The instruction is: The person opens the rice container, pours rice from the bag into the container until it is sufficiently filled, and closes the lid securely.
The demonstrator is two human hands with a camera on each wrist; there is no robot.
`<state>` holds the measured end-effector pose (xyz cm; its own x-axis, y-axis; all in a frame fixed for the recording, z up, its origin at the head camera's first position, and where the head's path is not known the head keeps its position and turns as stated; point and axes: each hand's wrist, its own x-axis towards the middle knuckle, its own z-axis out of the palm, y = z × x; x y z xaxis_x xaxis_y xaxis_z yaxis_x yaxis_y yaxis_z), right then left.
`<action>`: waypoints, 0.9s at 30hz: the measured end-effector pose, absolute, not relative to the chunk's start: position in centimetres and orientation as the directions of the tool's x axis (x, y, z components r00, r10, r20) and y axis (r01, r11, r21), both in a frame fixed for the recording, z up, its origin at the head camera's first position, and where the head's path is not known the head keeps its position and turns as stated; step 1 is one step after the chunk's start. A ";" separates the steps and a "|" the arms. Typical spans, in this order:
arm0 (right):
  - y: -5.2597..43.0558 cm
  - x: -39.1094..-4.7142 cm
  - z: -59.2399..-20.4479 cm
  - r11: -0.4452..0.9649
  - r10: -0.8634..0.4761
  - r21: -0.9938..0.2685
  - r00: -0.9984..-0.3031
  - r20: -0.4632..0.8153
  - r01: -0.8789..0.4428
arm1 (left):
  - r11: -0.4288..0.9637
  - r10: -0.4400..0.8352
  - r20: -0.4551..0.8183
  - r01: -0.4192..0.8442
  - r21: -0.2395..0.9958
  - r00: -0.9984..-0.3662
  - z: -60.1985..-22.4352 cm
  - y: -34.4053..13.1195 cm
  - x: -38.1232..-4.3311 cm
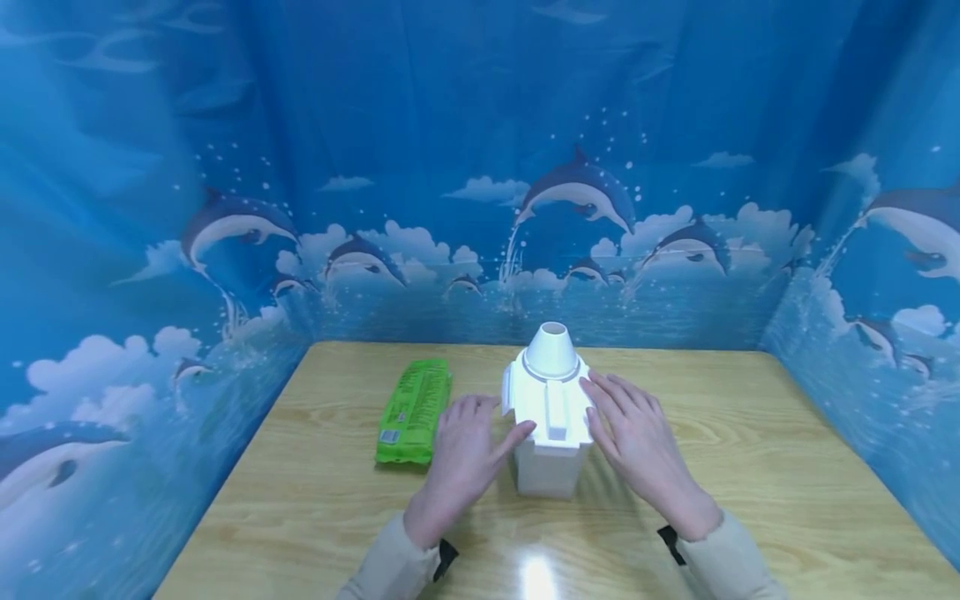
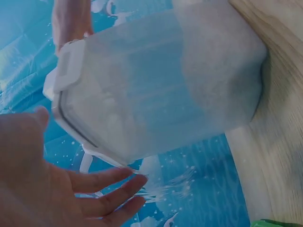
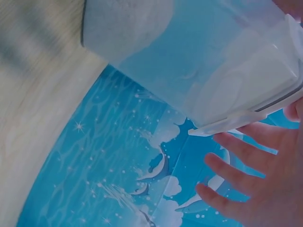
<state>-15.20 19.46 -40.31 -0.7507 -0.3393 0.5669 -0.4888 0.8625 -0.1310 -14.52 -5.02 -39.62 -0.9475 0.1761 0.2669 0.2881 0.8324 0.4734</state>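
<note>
A translucent storage container [image 1: 549, 473] with a white lid [image 1: 531, 404] stands upright on the table, partly filled with pale contents [image 2: 222, 56]. A white cone-shaped cup [image 1: 552, 354] sits on top of the lid, behind a raised bar. At the container's left is my left hand [image 1: 467, 442], its thumb out over the lid's front corner and its fingers by the left edge. My right hand [image 1: 636, 433] is at the right edge, fingertips on the lid's rim. A side clip [image 3: 222, 125] angles outward beside the right fingers. Neither hand grips anything.
A bright green printed packet [image 1: 414, 412] lies left of the container, close to my left hand. The wooden table [image 1: 750, 467] ends at a blue dolphin-print curtain [image 1: 450, 167] at the back and sides.
</note>
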 end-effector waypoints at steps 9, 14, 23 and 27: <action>19.2 -15.3 -40.6 0.854 -0.401 -0.014 -0.675 0.619 -0.520 | 0.846 0.190 0.311 0.316 0.430 -0.931 -40.7 -4.7 -15.1; 18.9 -15.4 -40.8 0.848 -0.404 -0.012 -0.661 0.632 -0.530 | 0.816 0.187 0.316 0.327 0.477 -0.930 -41.1 -4.6 -15.4; 19.2 -15.5 -40.9 0.849 -0.390 -0.020 -0.652 0.650 -0.528 | 0.736 0.208 0.280 0.338 0.586 -0.937 -41.5 -3.9 -15.9; 19.3 -15.6 -40.9 0.846 -0.383 -0.043 -0.662 0.645 -0.531 | 0.738 0.238 0.259 0.347 0.579 -0.936 -41.2 -3.9 -16.0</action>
